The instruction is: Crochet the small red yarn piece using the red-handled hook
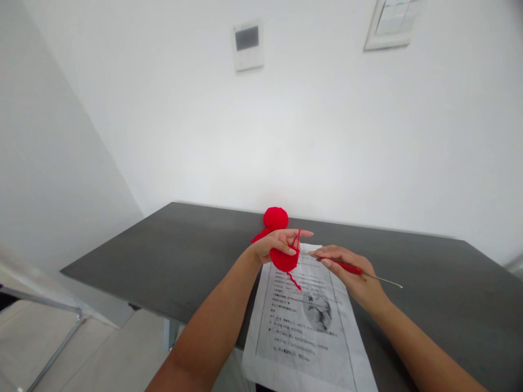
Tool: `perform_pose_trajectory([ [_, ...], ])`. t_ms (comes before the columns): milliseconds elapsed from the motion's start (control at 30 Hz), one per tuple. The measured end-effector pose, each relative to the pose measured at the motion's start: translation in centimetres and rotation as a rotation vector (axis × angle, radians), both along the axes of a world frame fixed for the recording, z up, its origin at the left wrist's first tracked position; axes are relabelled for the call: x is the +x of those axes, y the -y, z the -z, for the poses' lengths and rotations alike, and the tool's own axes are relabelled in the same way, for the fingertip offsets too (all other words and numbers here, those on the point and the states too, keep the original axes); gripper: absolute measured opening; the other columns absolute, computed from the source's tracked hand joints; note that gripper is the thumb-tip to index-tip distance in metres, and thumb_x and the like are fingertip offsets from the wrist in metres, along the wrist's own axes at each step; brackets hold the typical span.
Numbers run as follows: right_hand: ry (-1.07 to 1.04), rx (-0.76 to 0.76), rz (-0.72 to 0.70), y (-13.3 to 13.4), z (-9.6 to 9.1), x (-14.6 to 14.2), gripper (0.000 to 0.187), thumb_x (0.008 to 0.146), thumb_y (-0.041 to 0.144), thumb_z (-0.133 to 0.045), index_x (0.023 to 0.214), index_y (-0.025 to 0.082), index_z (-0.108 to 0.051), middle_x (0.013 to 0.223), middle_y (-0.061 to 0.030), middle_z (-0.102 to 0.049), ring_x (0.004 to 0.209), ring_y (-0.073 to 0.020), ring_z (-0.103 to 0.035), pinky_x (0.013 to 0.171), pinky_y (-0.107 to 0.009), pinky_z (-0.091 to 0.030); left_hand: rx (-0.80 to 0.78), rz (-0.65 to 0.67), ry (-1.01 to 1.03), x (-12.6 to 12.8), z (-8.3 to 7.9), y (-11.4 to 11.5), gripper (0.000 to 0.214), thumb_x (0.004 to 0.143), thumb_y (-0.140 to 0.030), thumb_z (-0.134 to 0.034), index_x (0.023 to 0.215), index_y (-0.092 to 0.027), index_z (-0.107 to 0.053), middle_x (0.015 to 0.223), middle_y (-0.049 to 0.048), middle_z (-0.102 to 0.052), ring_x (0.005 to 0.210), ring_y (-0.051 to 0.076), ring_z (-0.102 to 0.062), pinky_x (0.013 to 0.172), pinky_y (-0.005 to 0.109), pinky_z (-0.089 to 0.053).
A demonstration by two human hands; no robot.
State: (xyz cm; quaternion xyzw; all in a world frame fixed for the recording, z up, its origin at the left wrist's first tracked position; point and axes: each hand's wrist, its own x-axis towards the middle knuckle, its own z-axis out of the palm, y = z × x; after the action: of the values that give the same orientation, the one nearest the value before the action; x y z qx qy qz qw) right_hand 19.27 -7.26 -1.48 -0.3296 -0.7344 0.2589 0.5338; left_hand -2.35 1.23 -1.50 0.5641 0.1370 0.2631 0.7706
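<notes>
My left hand (274, 245) pinches a small red crocheted piece (285, 261) above the table, with red yarn looped over its forefinger. A short yarn tail hangs below the piece. My right hand (352, 272) grips a crochet hook with a red handle (347, 266), its metal tip pointing at the crocheted piece and its metal end sticking out to the right. A red ball of yarn (275, 217) lies on the dark table just beyond my left hand.
A printed sheet with text and a picture (304, 321) lies under my hands, hanging over the near edge of the dark grey table (163, 245). White walls stand behind, with a wall panel (247, 44). A metal chair frame (61, 321) is at the lower left.
</notes>
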Motion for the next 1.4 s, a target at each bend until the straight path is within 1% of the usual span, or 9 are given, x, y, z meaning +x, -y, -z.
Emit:
perform_pose_trajectory([
  [200,-0.038,-0.076,0.009,0.1,-0.4,0.0,0.015,0.085,0.036,-0.065,0.086,0.025,-0.075,0.088,-0.0047,-0.076,0.084,-0.0197,-0.071,0.078,-0.030,-0.057,0.005,-0.012,-0.031,-0.1,0.0,0.1,0.066,0.062,-0.011,-0.074,0.126,-0.017,-0.057,0.070,-0.0008,-0.059,0.058,0.008,-0.052,0.054,0.019,-0.033],
  [500,-0.051,-0.079,0.038,0.1,-0.2,-0.1,0.016,0.084,0.037,-0.065,0.083,0.024,-0.074,0.089,-0.0059,-0.077,0.084,-0.0218,-0.071,0.078,-0.033,-0.057,-0.042,-0.015,-0.064,0.1,-0.9,0.7,0.062,0.057,-0.010,-0.075,0.117,-0.015,-0.063,0.071,0.0006,-0.061,0.060,0.009,-0.053,0.056,0.021,-0.035],
  [733,-0.046,-0.104,-0.002,0.0,-0.6,0.2,0.017,0.083,0.039,-0.066,0.083,0.024,-0.075,0.087,-0.0061,-0.076,0.082,-0.0219,-0.071,0.075,-0.033,-0.057,-0.024,-0.054,-0.066,0.1,-1.0,0.8,0.062,0.055,-0.011,-0.075,0.115,-0.014,-0.064,0.065,-0.0007,-0.061,0.058,0.009,-0.052,0.055,0.020,-0.034],
  [867,-0.057,-0.146,-0.015,-0.3,-0.3,0.4,0.020,0.083,0.041,-0.066,0.083,0.023,-0.076,0.083,-0.0062,-0.076,0.077,-0.0208,-0.070,0.071,-0.031,-0.056,-0.009,-0.085,-0.112,0.3,-1.1,0.9,0.060,0.055,-0.010,-0.076,0.113,-0.014,-0.066,0.064,-0.0016,-0.060,0.058,0.008,-0.052,0.057,0.020,-0.035],
  [1033,-0.133,-0.211,-0.011,-0.3,0.1,0.1,0.020,0.082,0.040,-0.067,0.083,0.021,-0.074,0.083,-0.0066,-0.076,0.077,-0.0210,-0.071,0.072,-0.032,-0.057,0.047,-0.138,-0.161,0.7,-1.1,1.1,0.060,0.057,-0.011,-0.078,0.115,-0.016,-0.065,0.068,-0.0015,-0.059,0.062,0.008,-0.053,0.062,0.021,-0.037],
  [1100,-0.151,-0.192,0.031,-0.2,0.1,-0.2,0.019,0.082,0.040,-0.067,0.082,0.021,-0.073,0.083,-0.0065,-0.076,0.078,-0.0213,-0.071,0.072,-0.033,-0.057,0.060,-0.155,-0.154,0.8,-1.0,1.2,0.059,0.057,-0.012,-0.078,0.115,-0.017,-0.065,0.068,-0.0018,-0.058,0.062,0.008,-0.053,0.063,0.021,-0.038],
  [1233,-0.097,-0.086,0.117,-0.1,0.3,-0.5,0.016,0.084,0.037,-0.065,0.084,0.023,-0.073,0.087,-0.0065,-0.076,0.079,-0.0212,-0.071,0.074,-0.034,-0.057,0.066,-0.189,-0.128,1.0,-0.9,1.2,0.060,0.057,-0.012,-0.079,0.115,-0.018,-0.065,0.067,-0.0030,-0.057,0.062,0.008,-0.053,0.063,0.021,-0.038],
  [1300,-0.049,-0.035,0.108,-0.2,0.5,-0.6,0.014,0.086,0.034,-0.063,0.087,0.024,-0.072,0.092,-0.0062,-0.075,0.085,-0.0210,-0.070,0.079,-0.034,-0.057,0.077,-0.194,-0.110,1.2,-0.9,1.2,0.063,0.057,-0.013,-0.080,0.117,-0.018,-0.064,0.066,-0.0038,-0.056,0.062,0.007,-0.053,0.063,0.021,-0.037],
  [1400,0.022,0.019,0.050,-0.4,0.7,-0.5,0.014,0.088,0.032,-0.059,0.092,0.025,-0.071,0.102,-0.0069,-0.073,0.096,-0.0214,-0.068,0.087,-0.036,-0.055,0.078,-0.171,-0.111,1.5,-0.8,1.3,0.068,0.057,-0.014,-0.081,0.121,-0.019,-0.061,0.066,-0.0042,-0.056,0.063,0.008,-0.054,0.065,0.022,-0.039],
])
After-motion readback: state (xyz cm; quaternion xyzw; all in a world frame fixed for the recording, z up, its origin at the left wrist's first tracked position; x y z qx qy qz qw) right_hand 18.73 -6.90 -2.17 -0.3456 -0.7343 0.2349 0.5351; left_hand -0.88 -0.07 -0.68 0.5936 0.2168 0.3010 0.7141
